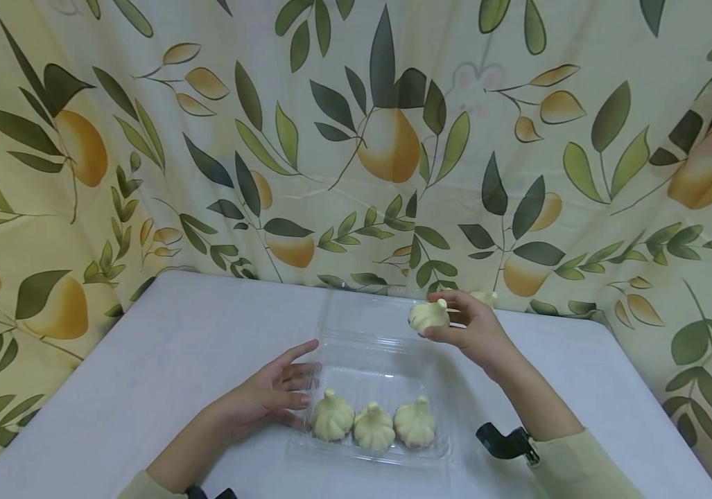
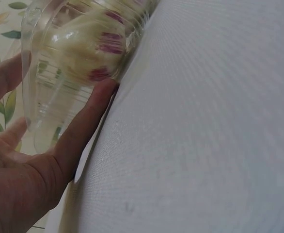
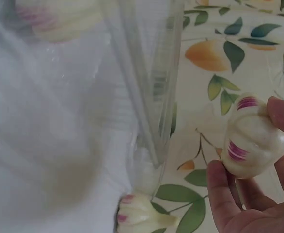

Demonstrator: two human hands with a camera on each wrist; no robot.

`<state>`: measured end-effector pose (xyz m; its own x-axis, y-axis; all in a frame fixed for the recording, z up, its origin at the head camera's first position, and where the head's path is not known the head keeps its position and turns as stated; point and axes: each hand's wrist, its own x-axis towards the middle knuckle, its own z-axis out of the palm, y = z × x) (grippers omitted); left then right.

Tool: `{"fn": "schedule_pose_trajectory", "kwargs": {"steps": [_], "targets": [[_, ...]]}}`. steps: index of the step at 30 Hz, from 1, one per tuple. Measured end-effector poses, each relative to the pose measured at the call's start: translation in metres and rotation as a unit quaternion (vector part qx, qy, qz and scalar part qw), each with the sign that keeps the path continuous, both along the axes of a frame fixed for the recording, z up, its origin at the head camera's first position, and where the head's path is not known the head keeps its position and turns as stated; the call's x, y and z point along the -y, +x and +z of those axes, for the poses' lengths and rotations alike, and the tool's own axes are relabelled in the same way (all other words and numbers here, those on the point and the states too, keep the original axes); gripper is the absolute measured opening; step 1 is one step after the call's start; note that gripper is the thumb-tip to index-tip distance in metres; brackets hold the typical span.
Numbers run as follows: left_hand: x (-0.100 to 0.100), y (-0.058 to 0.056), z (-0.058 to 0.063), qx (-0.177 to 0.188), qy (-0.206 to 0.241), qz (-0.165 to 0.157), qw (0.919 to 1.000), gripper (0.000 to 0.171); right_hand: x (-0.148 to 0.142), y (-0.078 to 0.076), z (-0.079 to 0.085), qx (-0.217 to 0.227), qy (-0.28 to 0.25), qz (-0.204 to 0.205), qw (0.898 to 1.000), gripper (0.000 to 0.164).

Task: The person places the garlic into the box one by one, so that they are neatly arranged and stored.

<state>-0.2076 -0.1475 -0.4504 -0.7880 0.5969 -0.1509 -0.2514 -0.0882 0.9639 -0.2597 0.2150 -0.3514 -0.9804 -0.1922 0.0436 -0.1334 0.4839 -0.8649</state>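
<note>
A clear plastic clamshell box (image 1: 387, 454) lies on the table with its lid (image 1: 362, 319) folded back. Inside, along its near side, sit three garlic bulbs (image 1: 373, 426), pale with purple streaks. My left hand (image 1: 262, 395) rests against the box's left wall, fingers fairly straight; the left wrist view shows a fingertip low beside a garlic bulb (image 2: 91, 48) seen through the plastic. Over the lid's right side, my right hand (image 1: 471, 329) pinches another garlic bulb (image 1: 428, 317) between thumb and fingers. Its purple marks face the right wrist camera.
One more garlic bulb (image 3: 142, 213) lies beyond the right hand, partly hidden by it in the head view. A white-covered table (image 1: 206, 333) spreads around the box. At its back hangs a curtain (image 1: 343, 208) printed with fruit and leaves.
</note>
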Motion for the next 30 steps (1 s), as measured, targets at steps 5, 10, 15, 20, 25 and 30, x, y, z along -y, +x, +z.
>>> {"fn": "schedule_pose_trajectory", "kwargs": {"steps": [5,10,15,20,25,30], "targets": [[0.000,0.000,0.000,-0.003,0.001,-0.003,1.0000,0.089,0.009,0.003,0.003,0.001,-0.018,0.021,1.000,0.058],[0.000,-0.001,0.000,-0.002,0.004,-0.003,1.0000,0.088,0.018,0.004,0.003,0.000,-0.033,0.046,0.998,0.056],[0.000,0.000,0.000,0.000,0.003,-0.001,1.0000,0.088,0.027,0.006,0.004,-0.005,-0.044,0.064,0.997,0.056],[0.000,0.000,0.001,-0.002,0.007,-0.003,1.0000,0.089,0.035,0.008,0.006,-0.011,-0.053,0.082,0.995,0.054],[0.000,-0.001,0.001,-0.005,0.004,-0.002,1.0000,0.089,0.044,0.010,0.008,-0.005,-0.063,0.092,0.994,0.054],[0.001,0.000,0.001,0.000,0.000,0.002,1.0000,0.089,0.053,0.013,0.008,-0.001,-0.069,0.105,0.992,0.054]]}}
